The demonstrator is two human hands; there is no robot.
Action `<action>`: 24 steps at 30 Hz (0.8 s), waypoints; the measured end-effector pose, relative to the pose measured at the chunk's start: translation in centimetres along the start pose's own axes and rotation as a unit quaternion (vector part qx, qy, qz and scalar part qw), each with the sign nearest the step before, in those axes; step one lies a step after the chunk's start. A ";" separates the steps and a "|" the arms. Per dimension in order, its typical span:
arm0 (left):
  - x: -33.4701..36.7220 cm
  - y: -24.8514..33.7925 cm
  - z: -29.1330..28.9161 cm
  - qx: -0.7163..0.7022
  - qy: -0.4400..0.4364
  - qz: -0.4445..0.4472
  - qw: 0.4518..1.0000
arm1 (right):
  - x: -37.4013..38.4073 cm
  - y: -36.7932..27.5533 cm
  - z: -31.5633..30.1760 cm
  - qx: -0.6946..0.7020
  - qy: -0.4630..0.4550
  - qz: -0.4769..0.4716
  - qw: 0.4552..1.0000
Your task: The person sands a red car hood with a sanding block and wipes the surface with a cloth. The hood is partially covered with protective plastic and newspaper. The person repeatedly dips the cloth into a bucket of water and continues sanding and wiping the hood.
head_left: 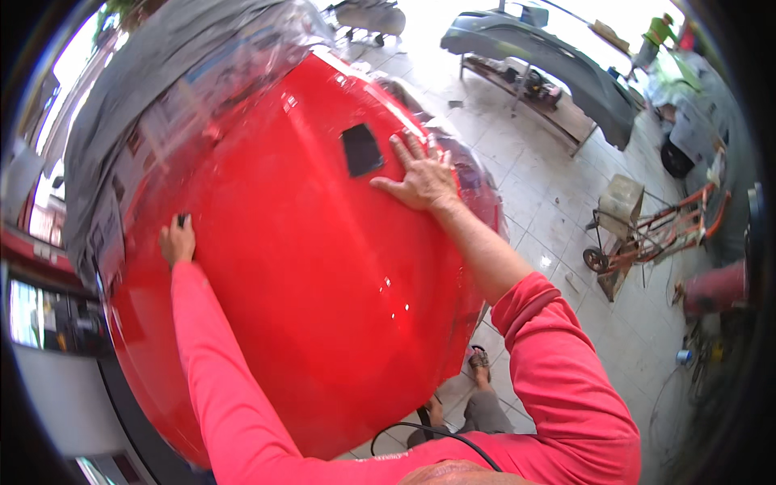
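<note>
A glossy red car hood (283,323) fills the middle, its paint catching bright reflections. My right hand (422,179) lies flat on its right side with fingers spread, holding nothing. Just left of those fingers a black rectangular sheet (362,150), possibly sandpaper, rests on the paint. Over at the hood's left side, my left hand (178,242) is closed around a small black piece (182,219). Most of that piece is hidden by the fingers, so its kind cannot be made out.
Grey cover cloth (121,121) and clear plastic film wrap the car beyond the hood. A grey bumper (558,69) sits on a low bench at the far right. An orange hand cart (663,234) stands on the tiled floor. A person in green (659,32) is far off.
</note>
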State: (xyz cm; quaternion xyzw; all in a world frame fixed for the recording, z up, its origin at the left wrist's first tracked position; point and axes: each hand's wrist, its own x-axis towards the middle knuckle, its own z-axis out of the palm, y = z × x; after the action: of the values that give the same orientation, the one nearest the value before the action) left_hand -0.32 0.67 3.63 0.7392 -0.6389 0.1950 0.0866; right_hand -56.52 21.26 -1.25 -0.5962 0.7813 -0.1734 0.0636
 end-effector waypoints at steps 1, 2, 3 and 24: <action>-0.8 2.4 0.7 -0.042 0.007 0.010 0.999 | 0.4 0.7 -0.1 -0.007 0.020 0.002 1.000; -2.2 3.1 0.3 -0.068 0.015 0.022 0.997 | 0.6 1.6 -0.1 -0.026 0.018 0.007 0.999; -5.2 2.2 0.3 -0.078 0.050 0.085 0.992 | 0.4 2.1 -0.3 -0.038 0.023 0.012 0.999; -19.9 2.8 -4.6 -0.232 0.059 0.254 0.937 | 1.0 5.9 1.0 -0.098 0.063 0.035 0.993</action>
State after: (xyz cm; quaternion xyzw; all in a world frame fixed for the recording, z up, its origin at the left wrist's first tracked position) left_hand -5.97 20.01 -0.48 0.4983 -0.8268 0.1001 0.2410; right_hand -61.89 21.48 -4.11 -0.5602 0.8171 -0.1309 -0.0382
